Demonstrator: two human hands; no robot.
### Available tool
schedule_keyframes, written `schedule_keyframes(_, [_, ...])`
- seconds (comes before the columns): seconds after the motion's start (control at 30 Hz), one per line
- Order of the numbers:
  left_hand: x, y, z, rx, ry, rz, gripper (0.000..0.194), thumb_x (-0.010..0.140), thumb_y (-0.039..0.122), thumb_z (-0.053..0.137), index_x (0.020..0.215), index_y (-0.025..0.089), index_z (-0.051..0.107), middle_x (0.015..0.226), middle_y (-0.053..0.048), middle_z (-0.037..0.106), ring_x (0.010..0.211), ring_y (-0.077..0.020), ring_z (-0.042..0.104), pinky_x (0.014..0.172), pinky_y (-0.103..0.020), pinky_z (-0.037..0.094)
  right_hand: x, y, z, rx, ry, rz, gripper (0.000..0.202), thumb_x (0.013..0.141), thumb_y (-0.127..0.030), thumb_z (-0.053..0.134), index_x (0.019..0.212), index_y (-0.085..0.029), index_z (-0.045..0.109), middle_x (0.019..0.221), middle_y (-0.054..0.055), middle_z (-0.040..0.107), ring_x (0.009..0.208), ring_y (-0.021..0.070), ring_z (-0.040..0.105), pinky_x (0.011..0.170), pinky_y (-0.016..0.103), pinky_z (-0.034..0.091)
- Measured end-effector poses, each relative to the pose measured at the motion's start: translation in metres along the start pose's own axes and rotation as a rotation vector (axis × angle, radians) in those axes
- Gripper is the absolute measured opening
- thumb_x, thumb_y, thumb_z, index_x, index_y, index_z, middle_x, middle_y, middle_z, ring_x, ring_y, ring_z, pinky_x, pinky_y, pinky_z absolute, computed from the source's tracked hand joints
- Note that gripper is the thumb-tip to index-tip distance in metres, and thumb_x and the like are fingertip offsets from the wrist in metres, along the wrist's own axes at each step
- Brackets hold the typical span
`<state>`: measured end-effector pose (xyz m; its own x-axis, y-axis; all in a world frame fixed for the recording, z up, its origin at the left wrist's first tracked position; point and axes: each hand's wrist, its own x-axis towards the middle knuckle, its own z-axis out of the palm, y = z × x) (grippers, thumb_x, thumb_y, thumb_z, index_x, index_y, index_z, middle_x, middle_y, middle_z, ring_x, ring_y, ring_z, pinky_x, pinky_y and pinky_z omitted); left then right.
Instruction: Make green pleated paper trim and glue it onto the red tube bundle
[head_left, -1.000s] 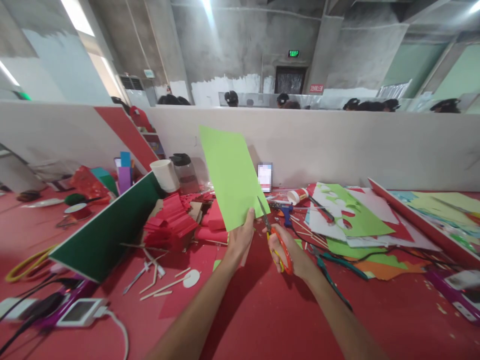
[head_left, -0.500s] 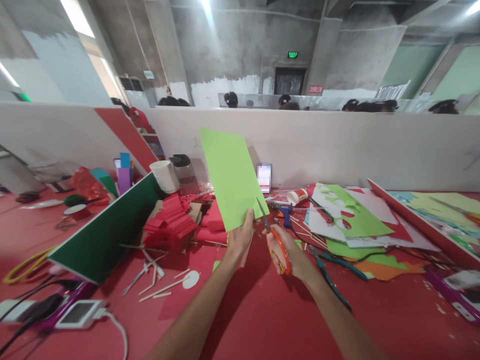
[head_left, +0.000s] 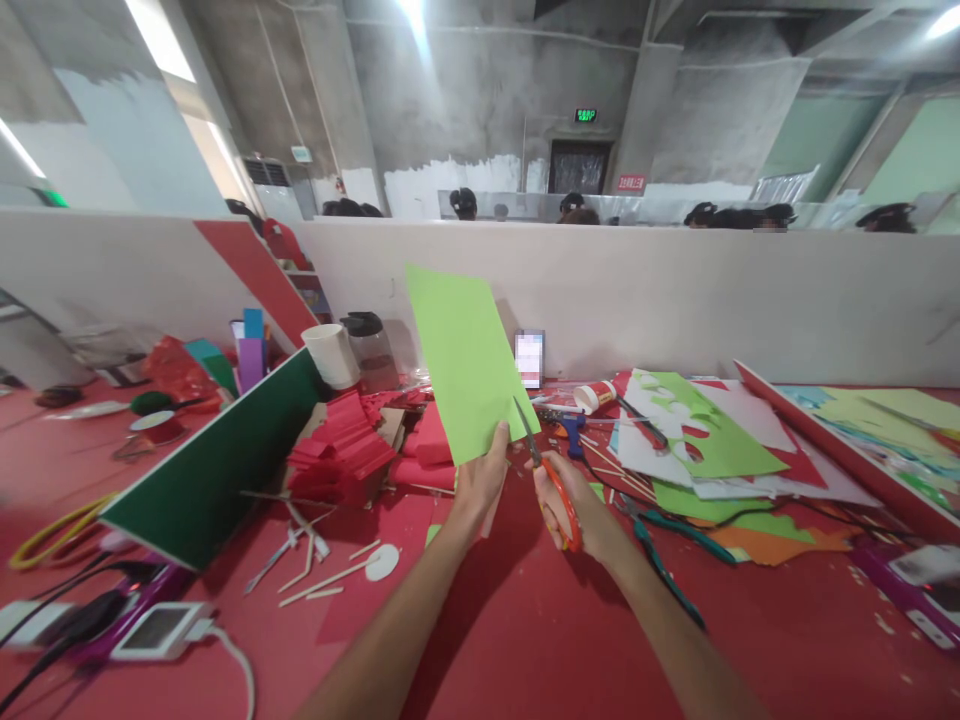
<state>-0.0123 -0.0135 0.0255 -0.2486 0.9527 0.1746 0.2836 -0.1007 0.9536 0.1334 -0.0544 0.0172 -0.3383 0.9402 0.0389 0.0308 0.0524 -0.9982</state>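
Note:
A sheet of light green paper (head_left: 469, 360) is held up, tilted, above the red table. My left hand (head_left: 484, 475) pinches its lower edge, thumb on the near face. In my right hand (head_left: 574, 500) are scissors (head_left: 561, 495) with orange-red handles, my fingers wrapped round the grips. The scissors' blades point up and left and meet the sheet near its lower right corner, just right of my left thumb. How far the blades cut into the paper I cannot make out.
Left lie folded red paper (head_left: 341, 450), thin sticks (head_left: 326, 583) and a dark green board (head_left: 225, 460). To the right are pliers (head_left: 664, 565), a blue glue gun (head_left: 574, 432) and green paper with cut-out holes (head_left: 720, 425). A phone (head_left: 529, 358) leans against the white partition (head_left: 637, 290).
The view has shifted very slightly. Both hands, the green paper and the scissors hold almost the same position as before.

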Motion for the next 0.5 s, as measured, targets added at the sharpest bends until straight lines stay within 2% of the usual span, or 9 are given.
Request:
schedule_keyframes(0.13, [-0.004, 0.006, 0.001, -0.023, -0.015, 0.04, 0.037, 0.087, 0.048, 0.046, 0.092, 0.019, 0.069, 0.103, -0.008, 0.072, 0.107, -0.0238, 0.062, 0.105, -0.035, 0.037, -0.001, -0.001, -0.002, -0.042, 0.0, -0.014, 0.048, 0.084, -0.065, 0.046, 0.106, -0.022, 0.046, 0.054, -0.011, 0.038, 0.034, 0.0069, 0.041, 0.031, 0.016, 0.038])
schedule_keyframes(0.23, [-0.007, 0.012, 0.002, -0.056, -0.016, 0.009, 0.035, 0.086, 0.046, 0.049, 0.101, 0.021, 0.068, 0.116, -0.007, 0.068, 0.116, -0.0227, 0.058, 0.107, -0.034, 0.035, -0.002, -0.001, -0.003, -0.049, -0.001, -0.036, 0.049, 0.085, -0.067, 0.042, 0.103, -0.022, 0.046, 0.056, -0.01, 0.038, 0.037, 0.007, 0.041, 0.031, 0.016, 0.039])
schedule_keyframes(0.5, [-0.01, 0.015, 0.0, -0.056, -0.03, -0.023, 0.039, 0.086, 0.048, 0.049, 0.106, 0.02, 0.067, 0.123, -0.007, 0.065, 0.123, -0.0234, 0.053, 0.108, -0.034, 0.033, -0.001, 0.005, -0.004, -0.06, 0.015, -0.038, 0.05, 0.084, -0.068, 0.043, 0.099, -0.021, 0.048, 0.054, -0.01, 0.039, 0.036, 0.0077, 0.042, 0.031, 0.017, 0.039])
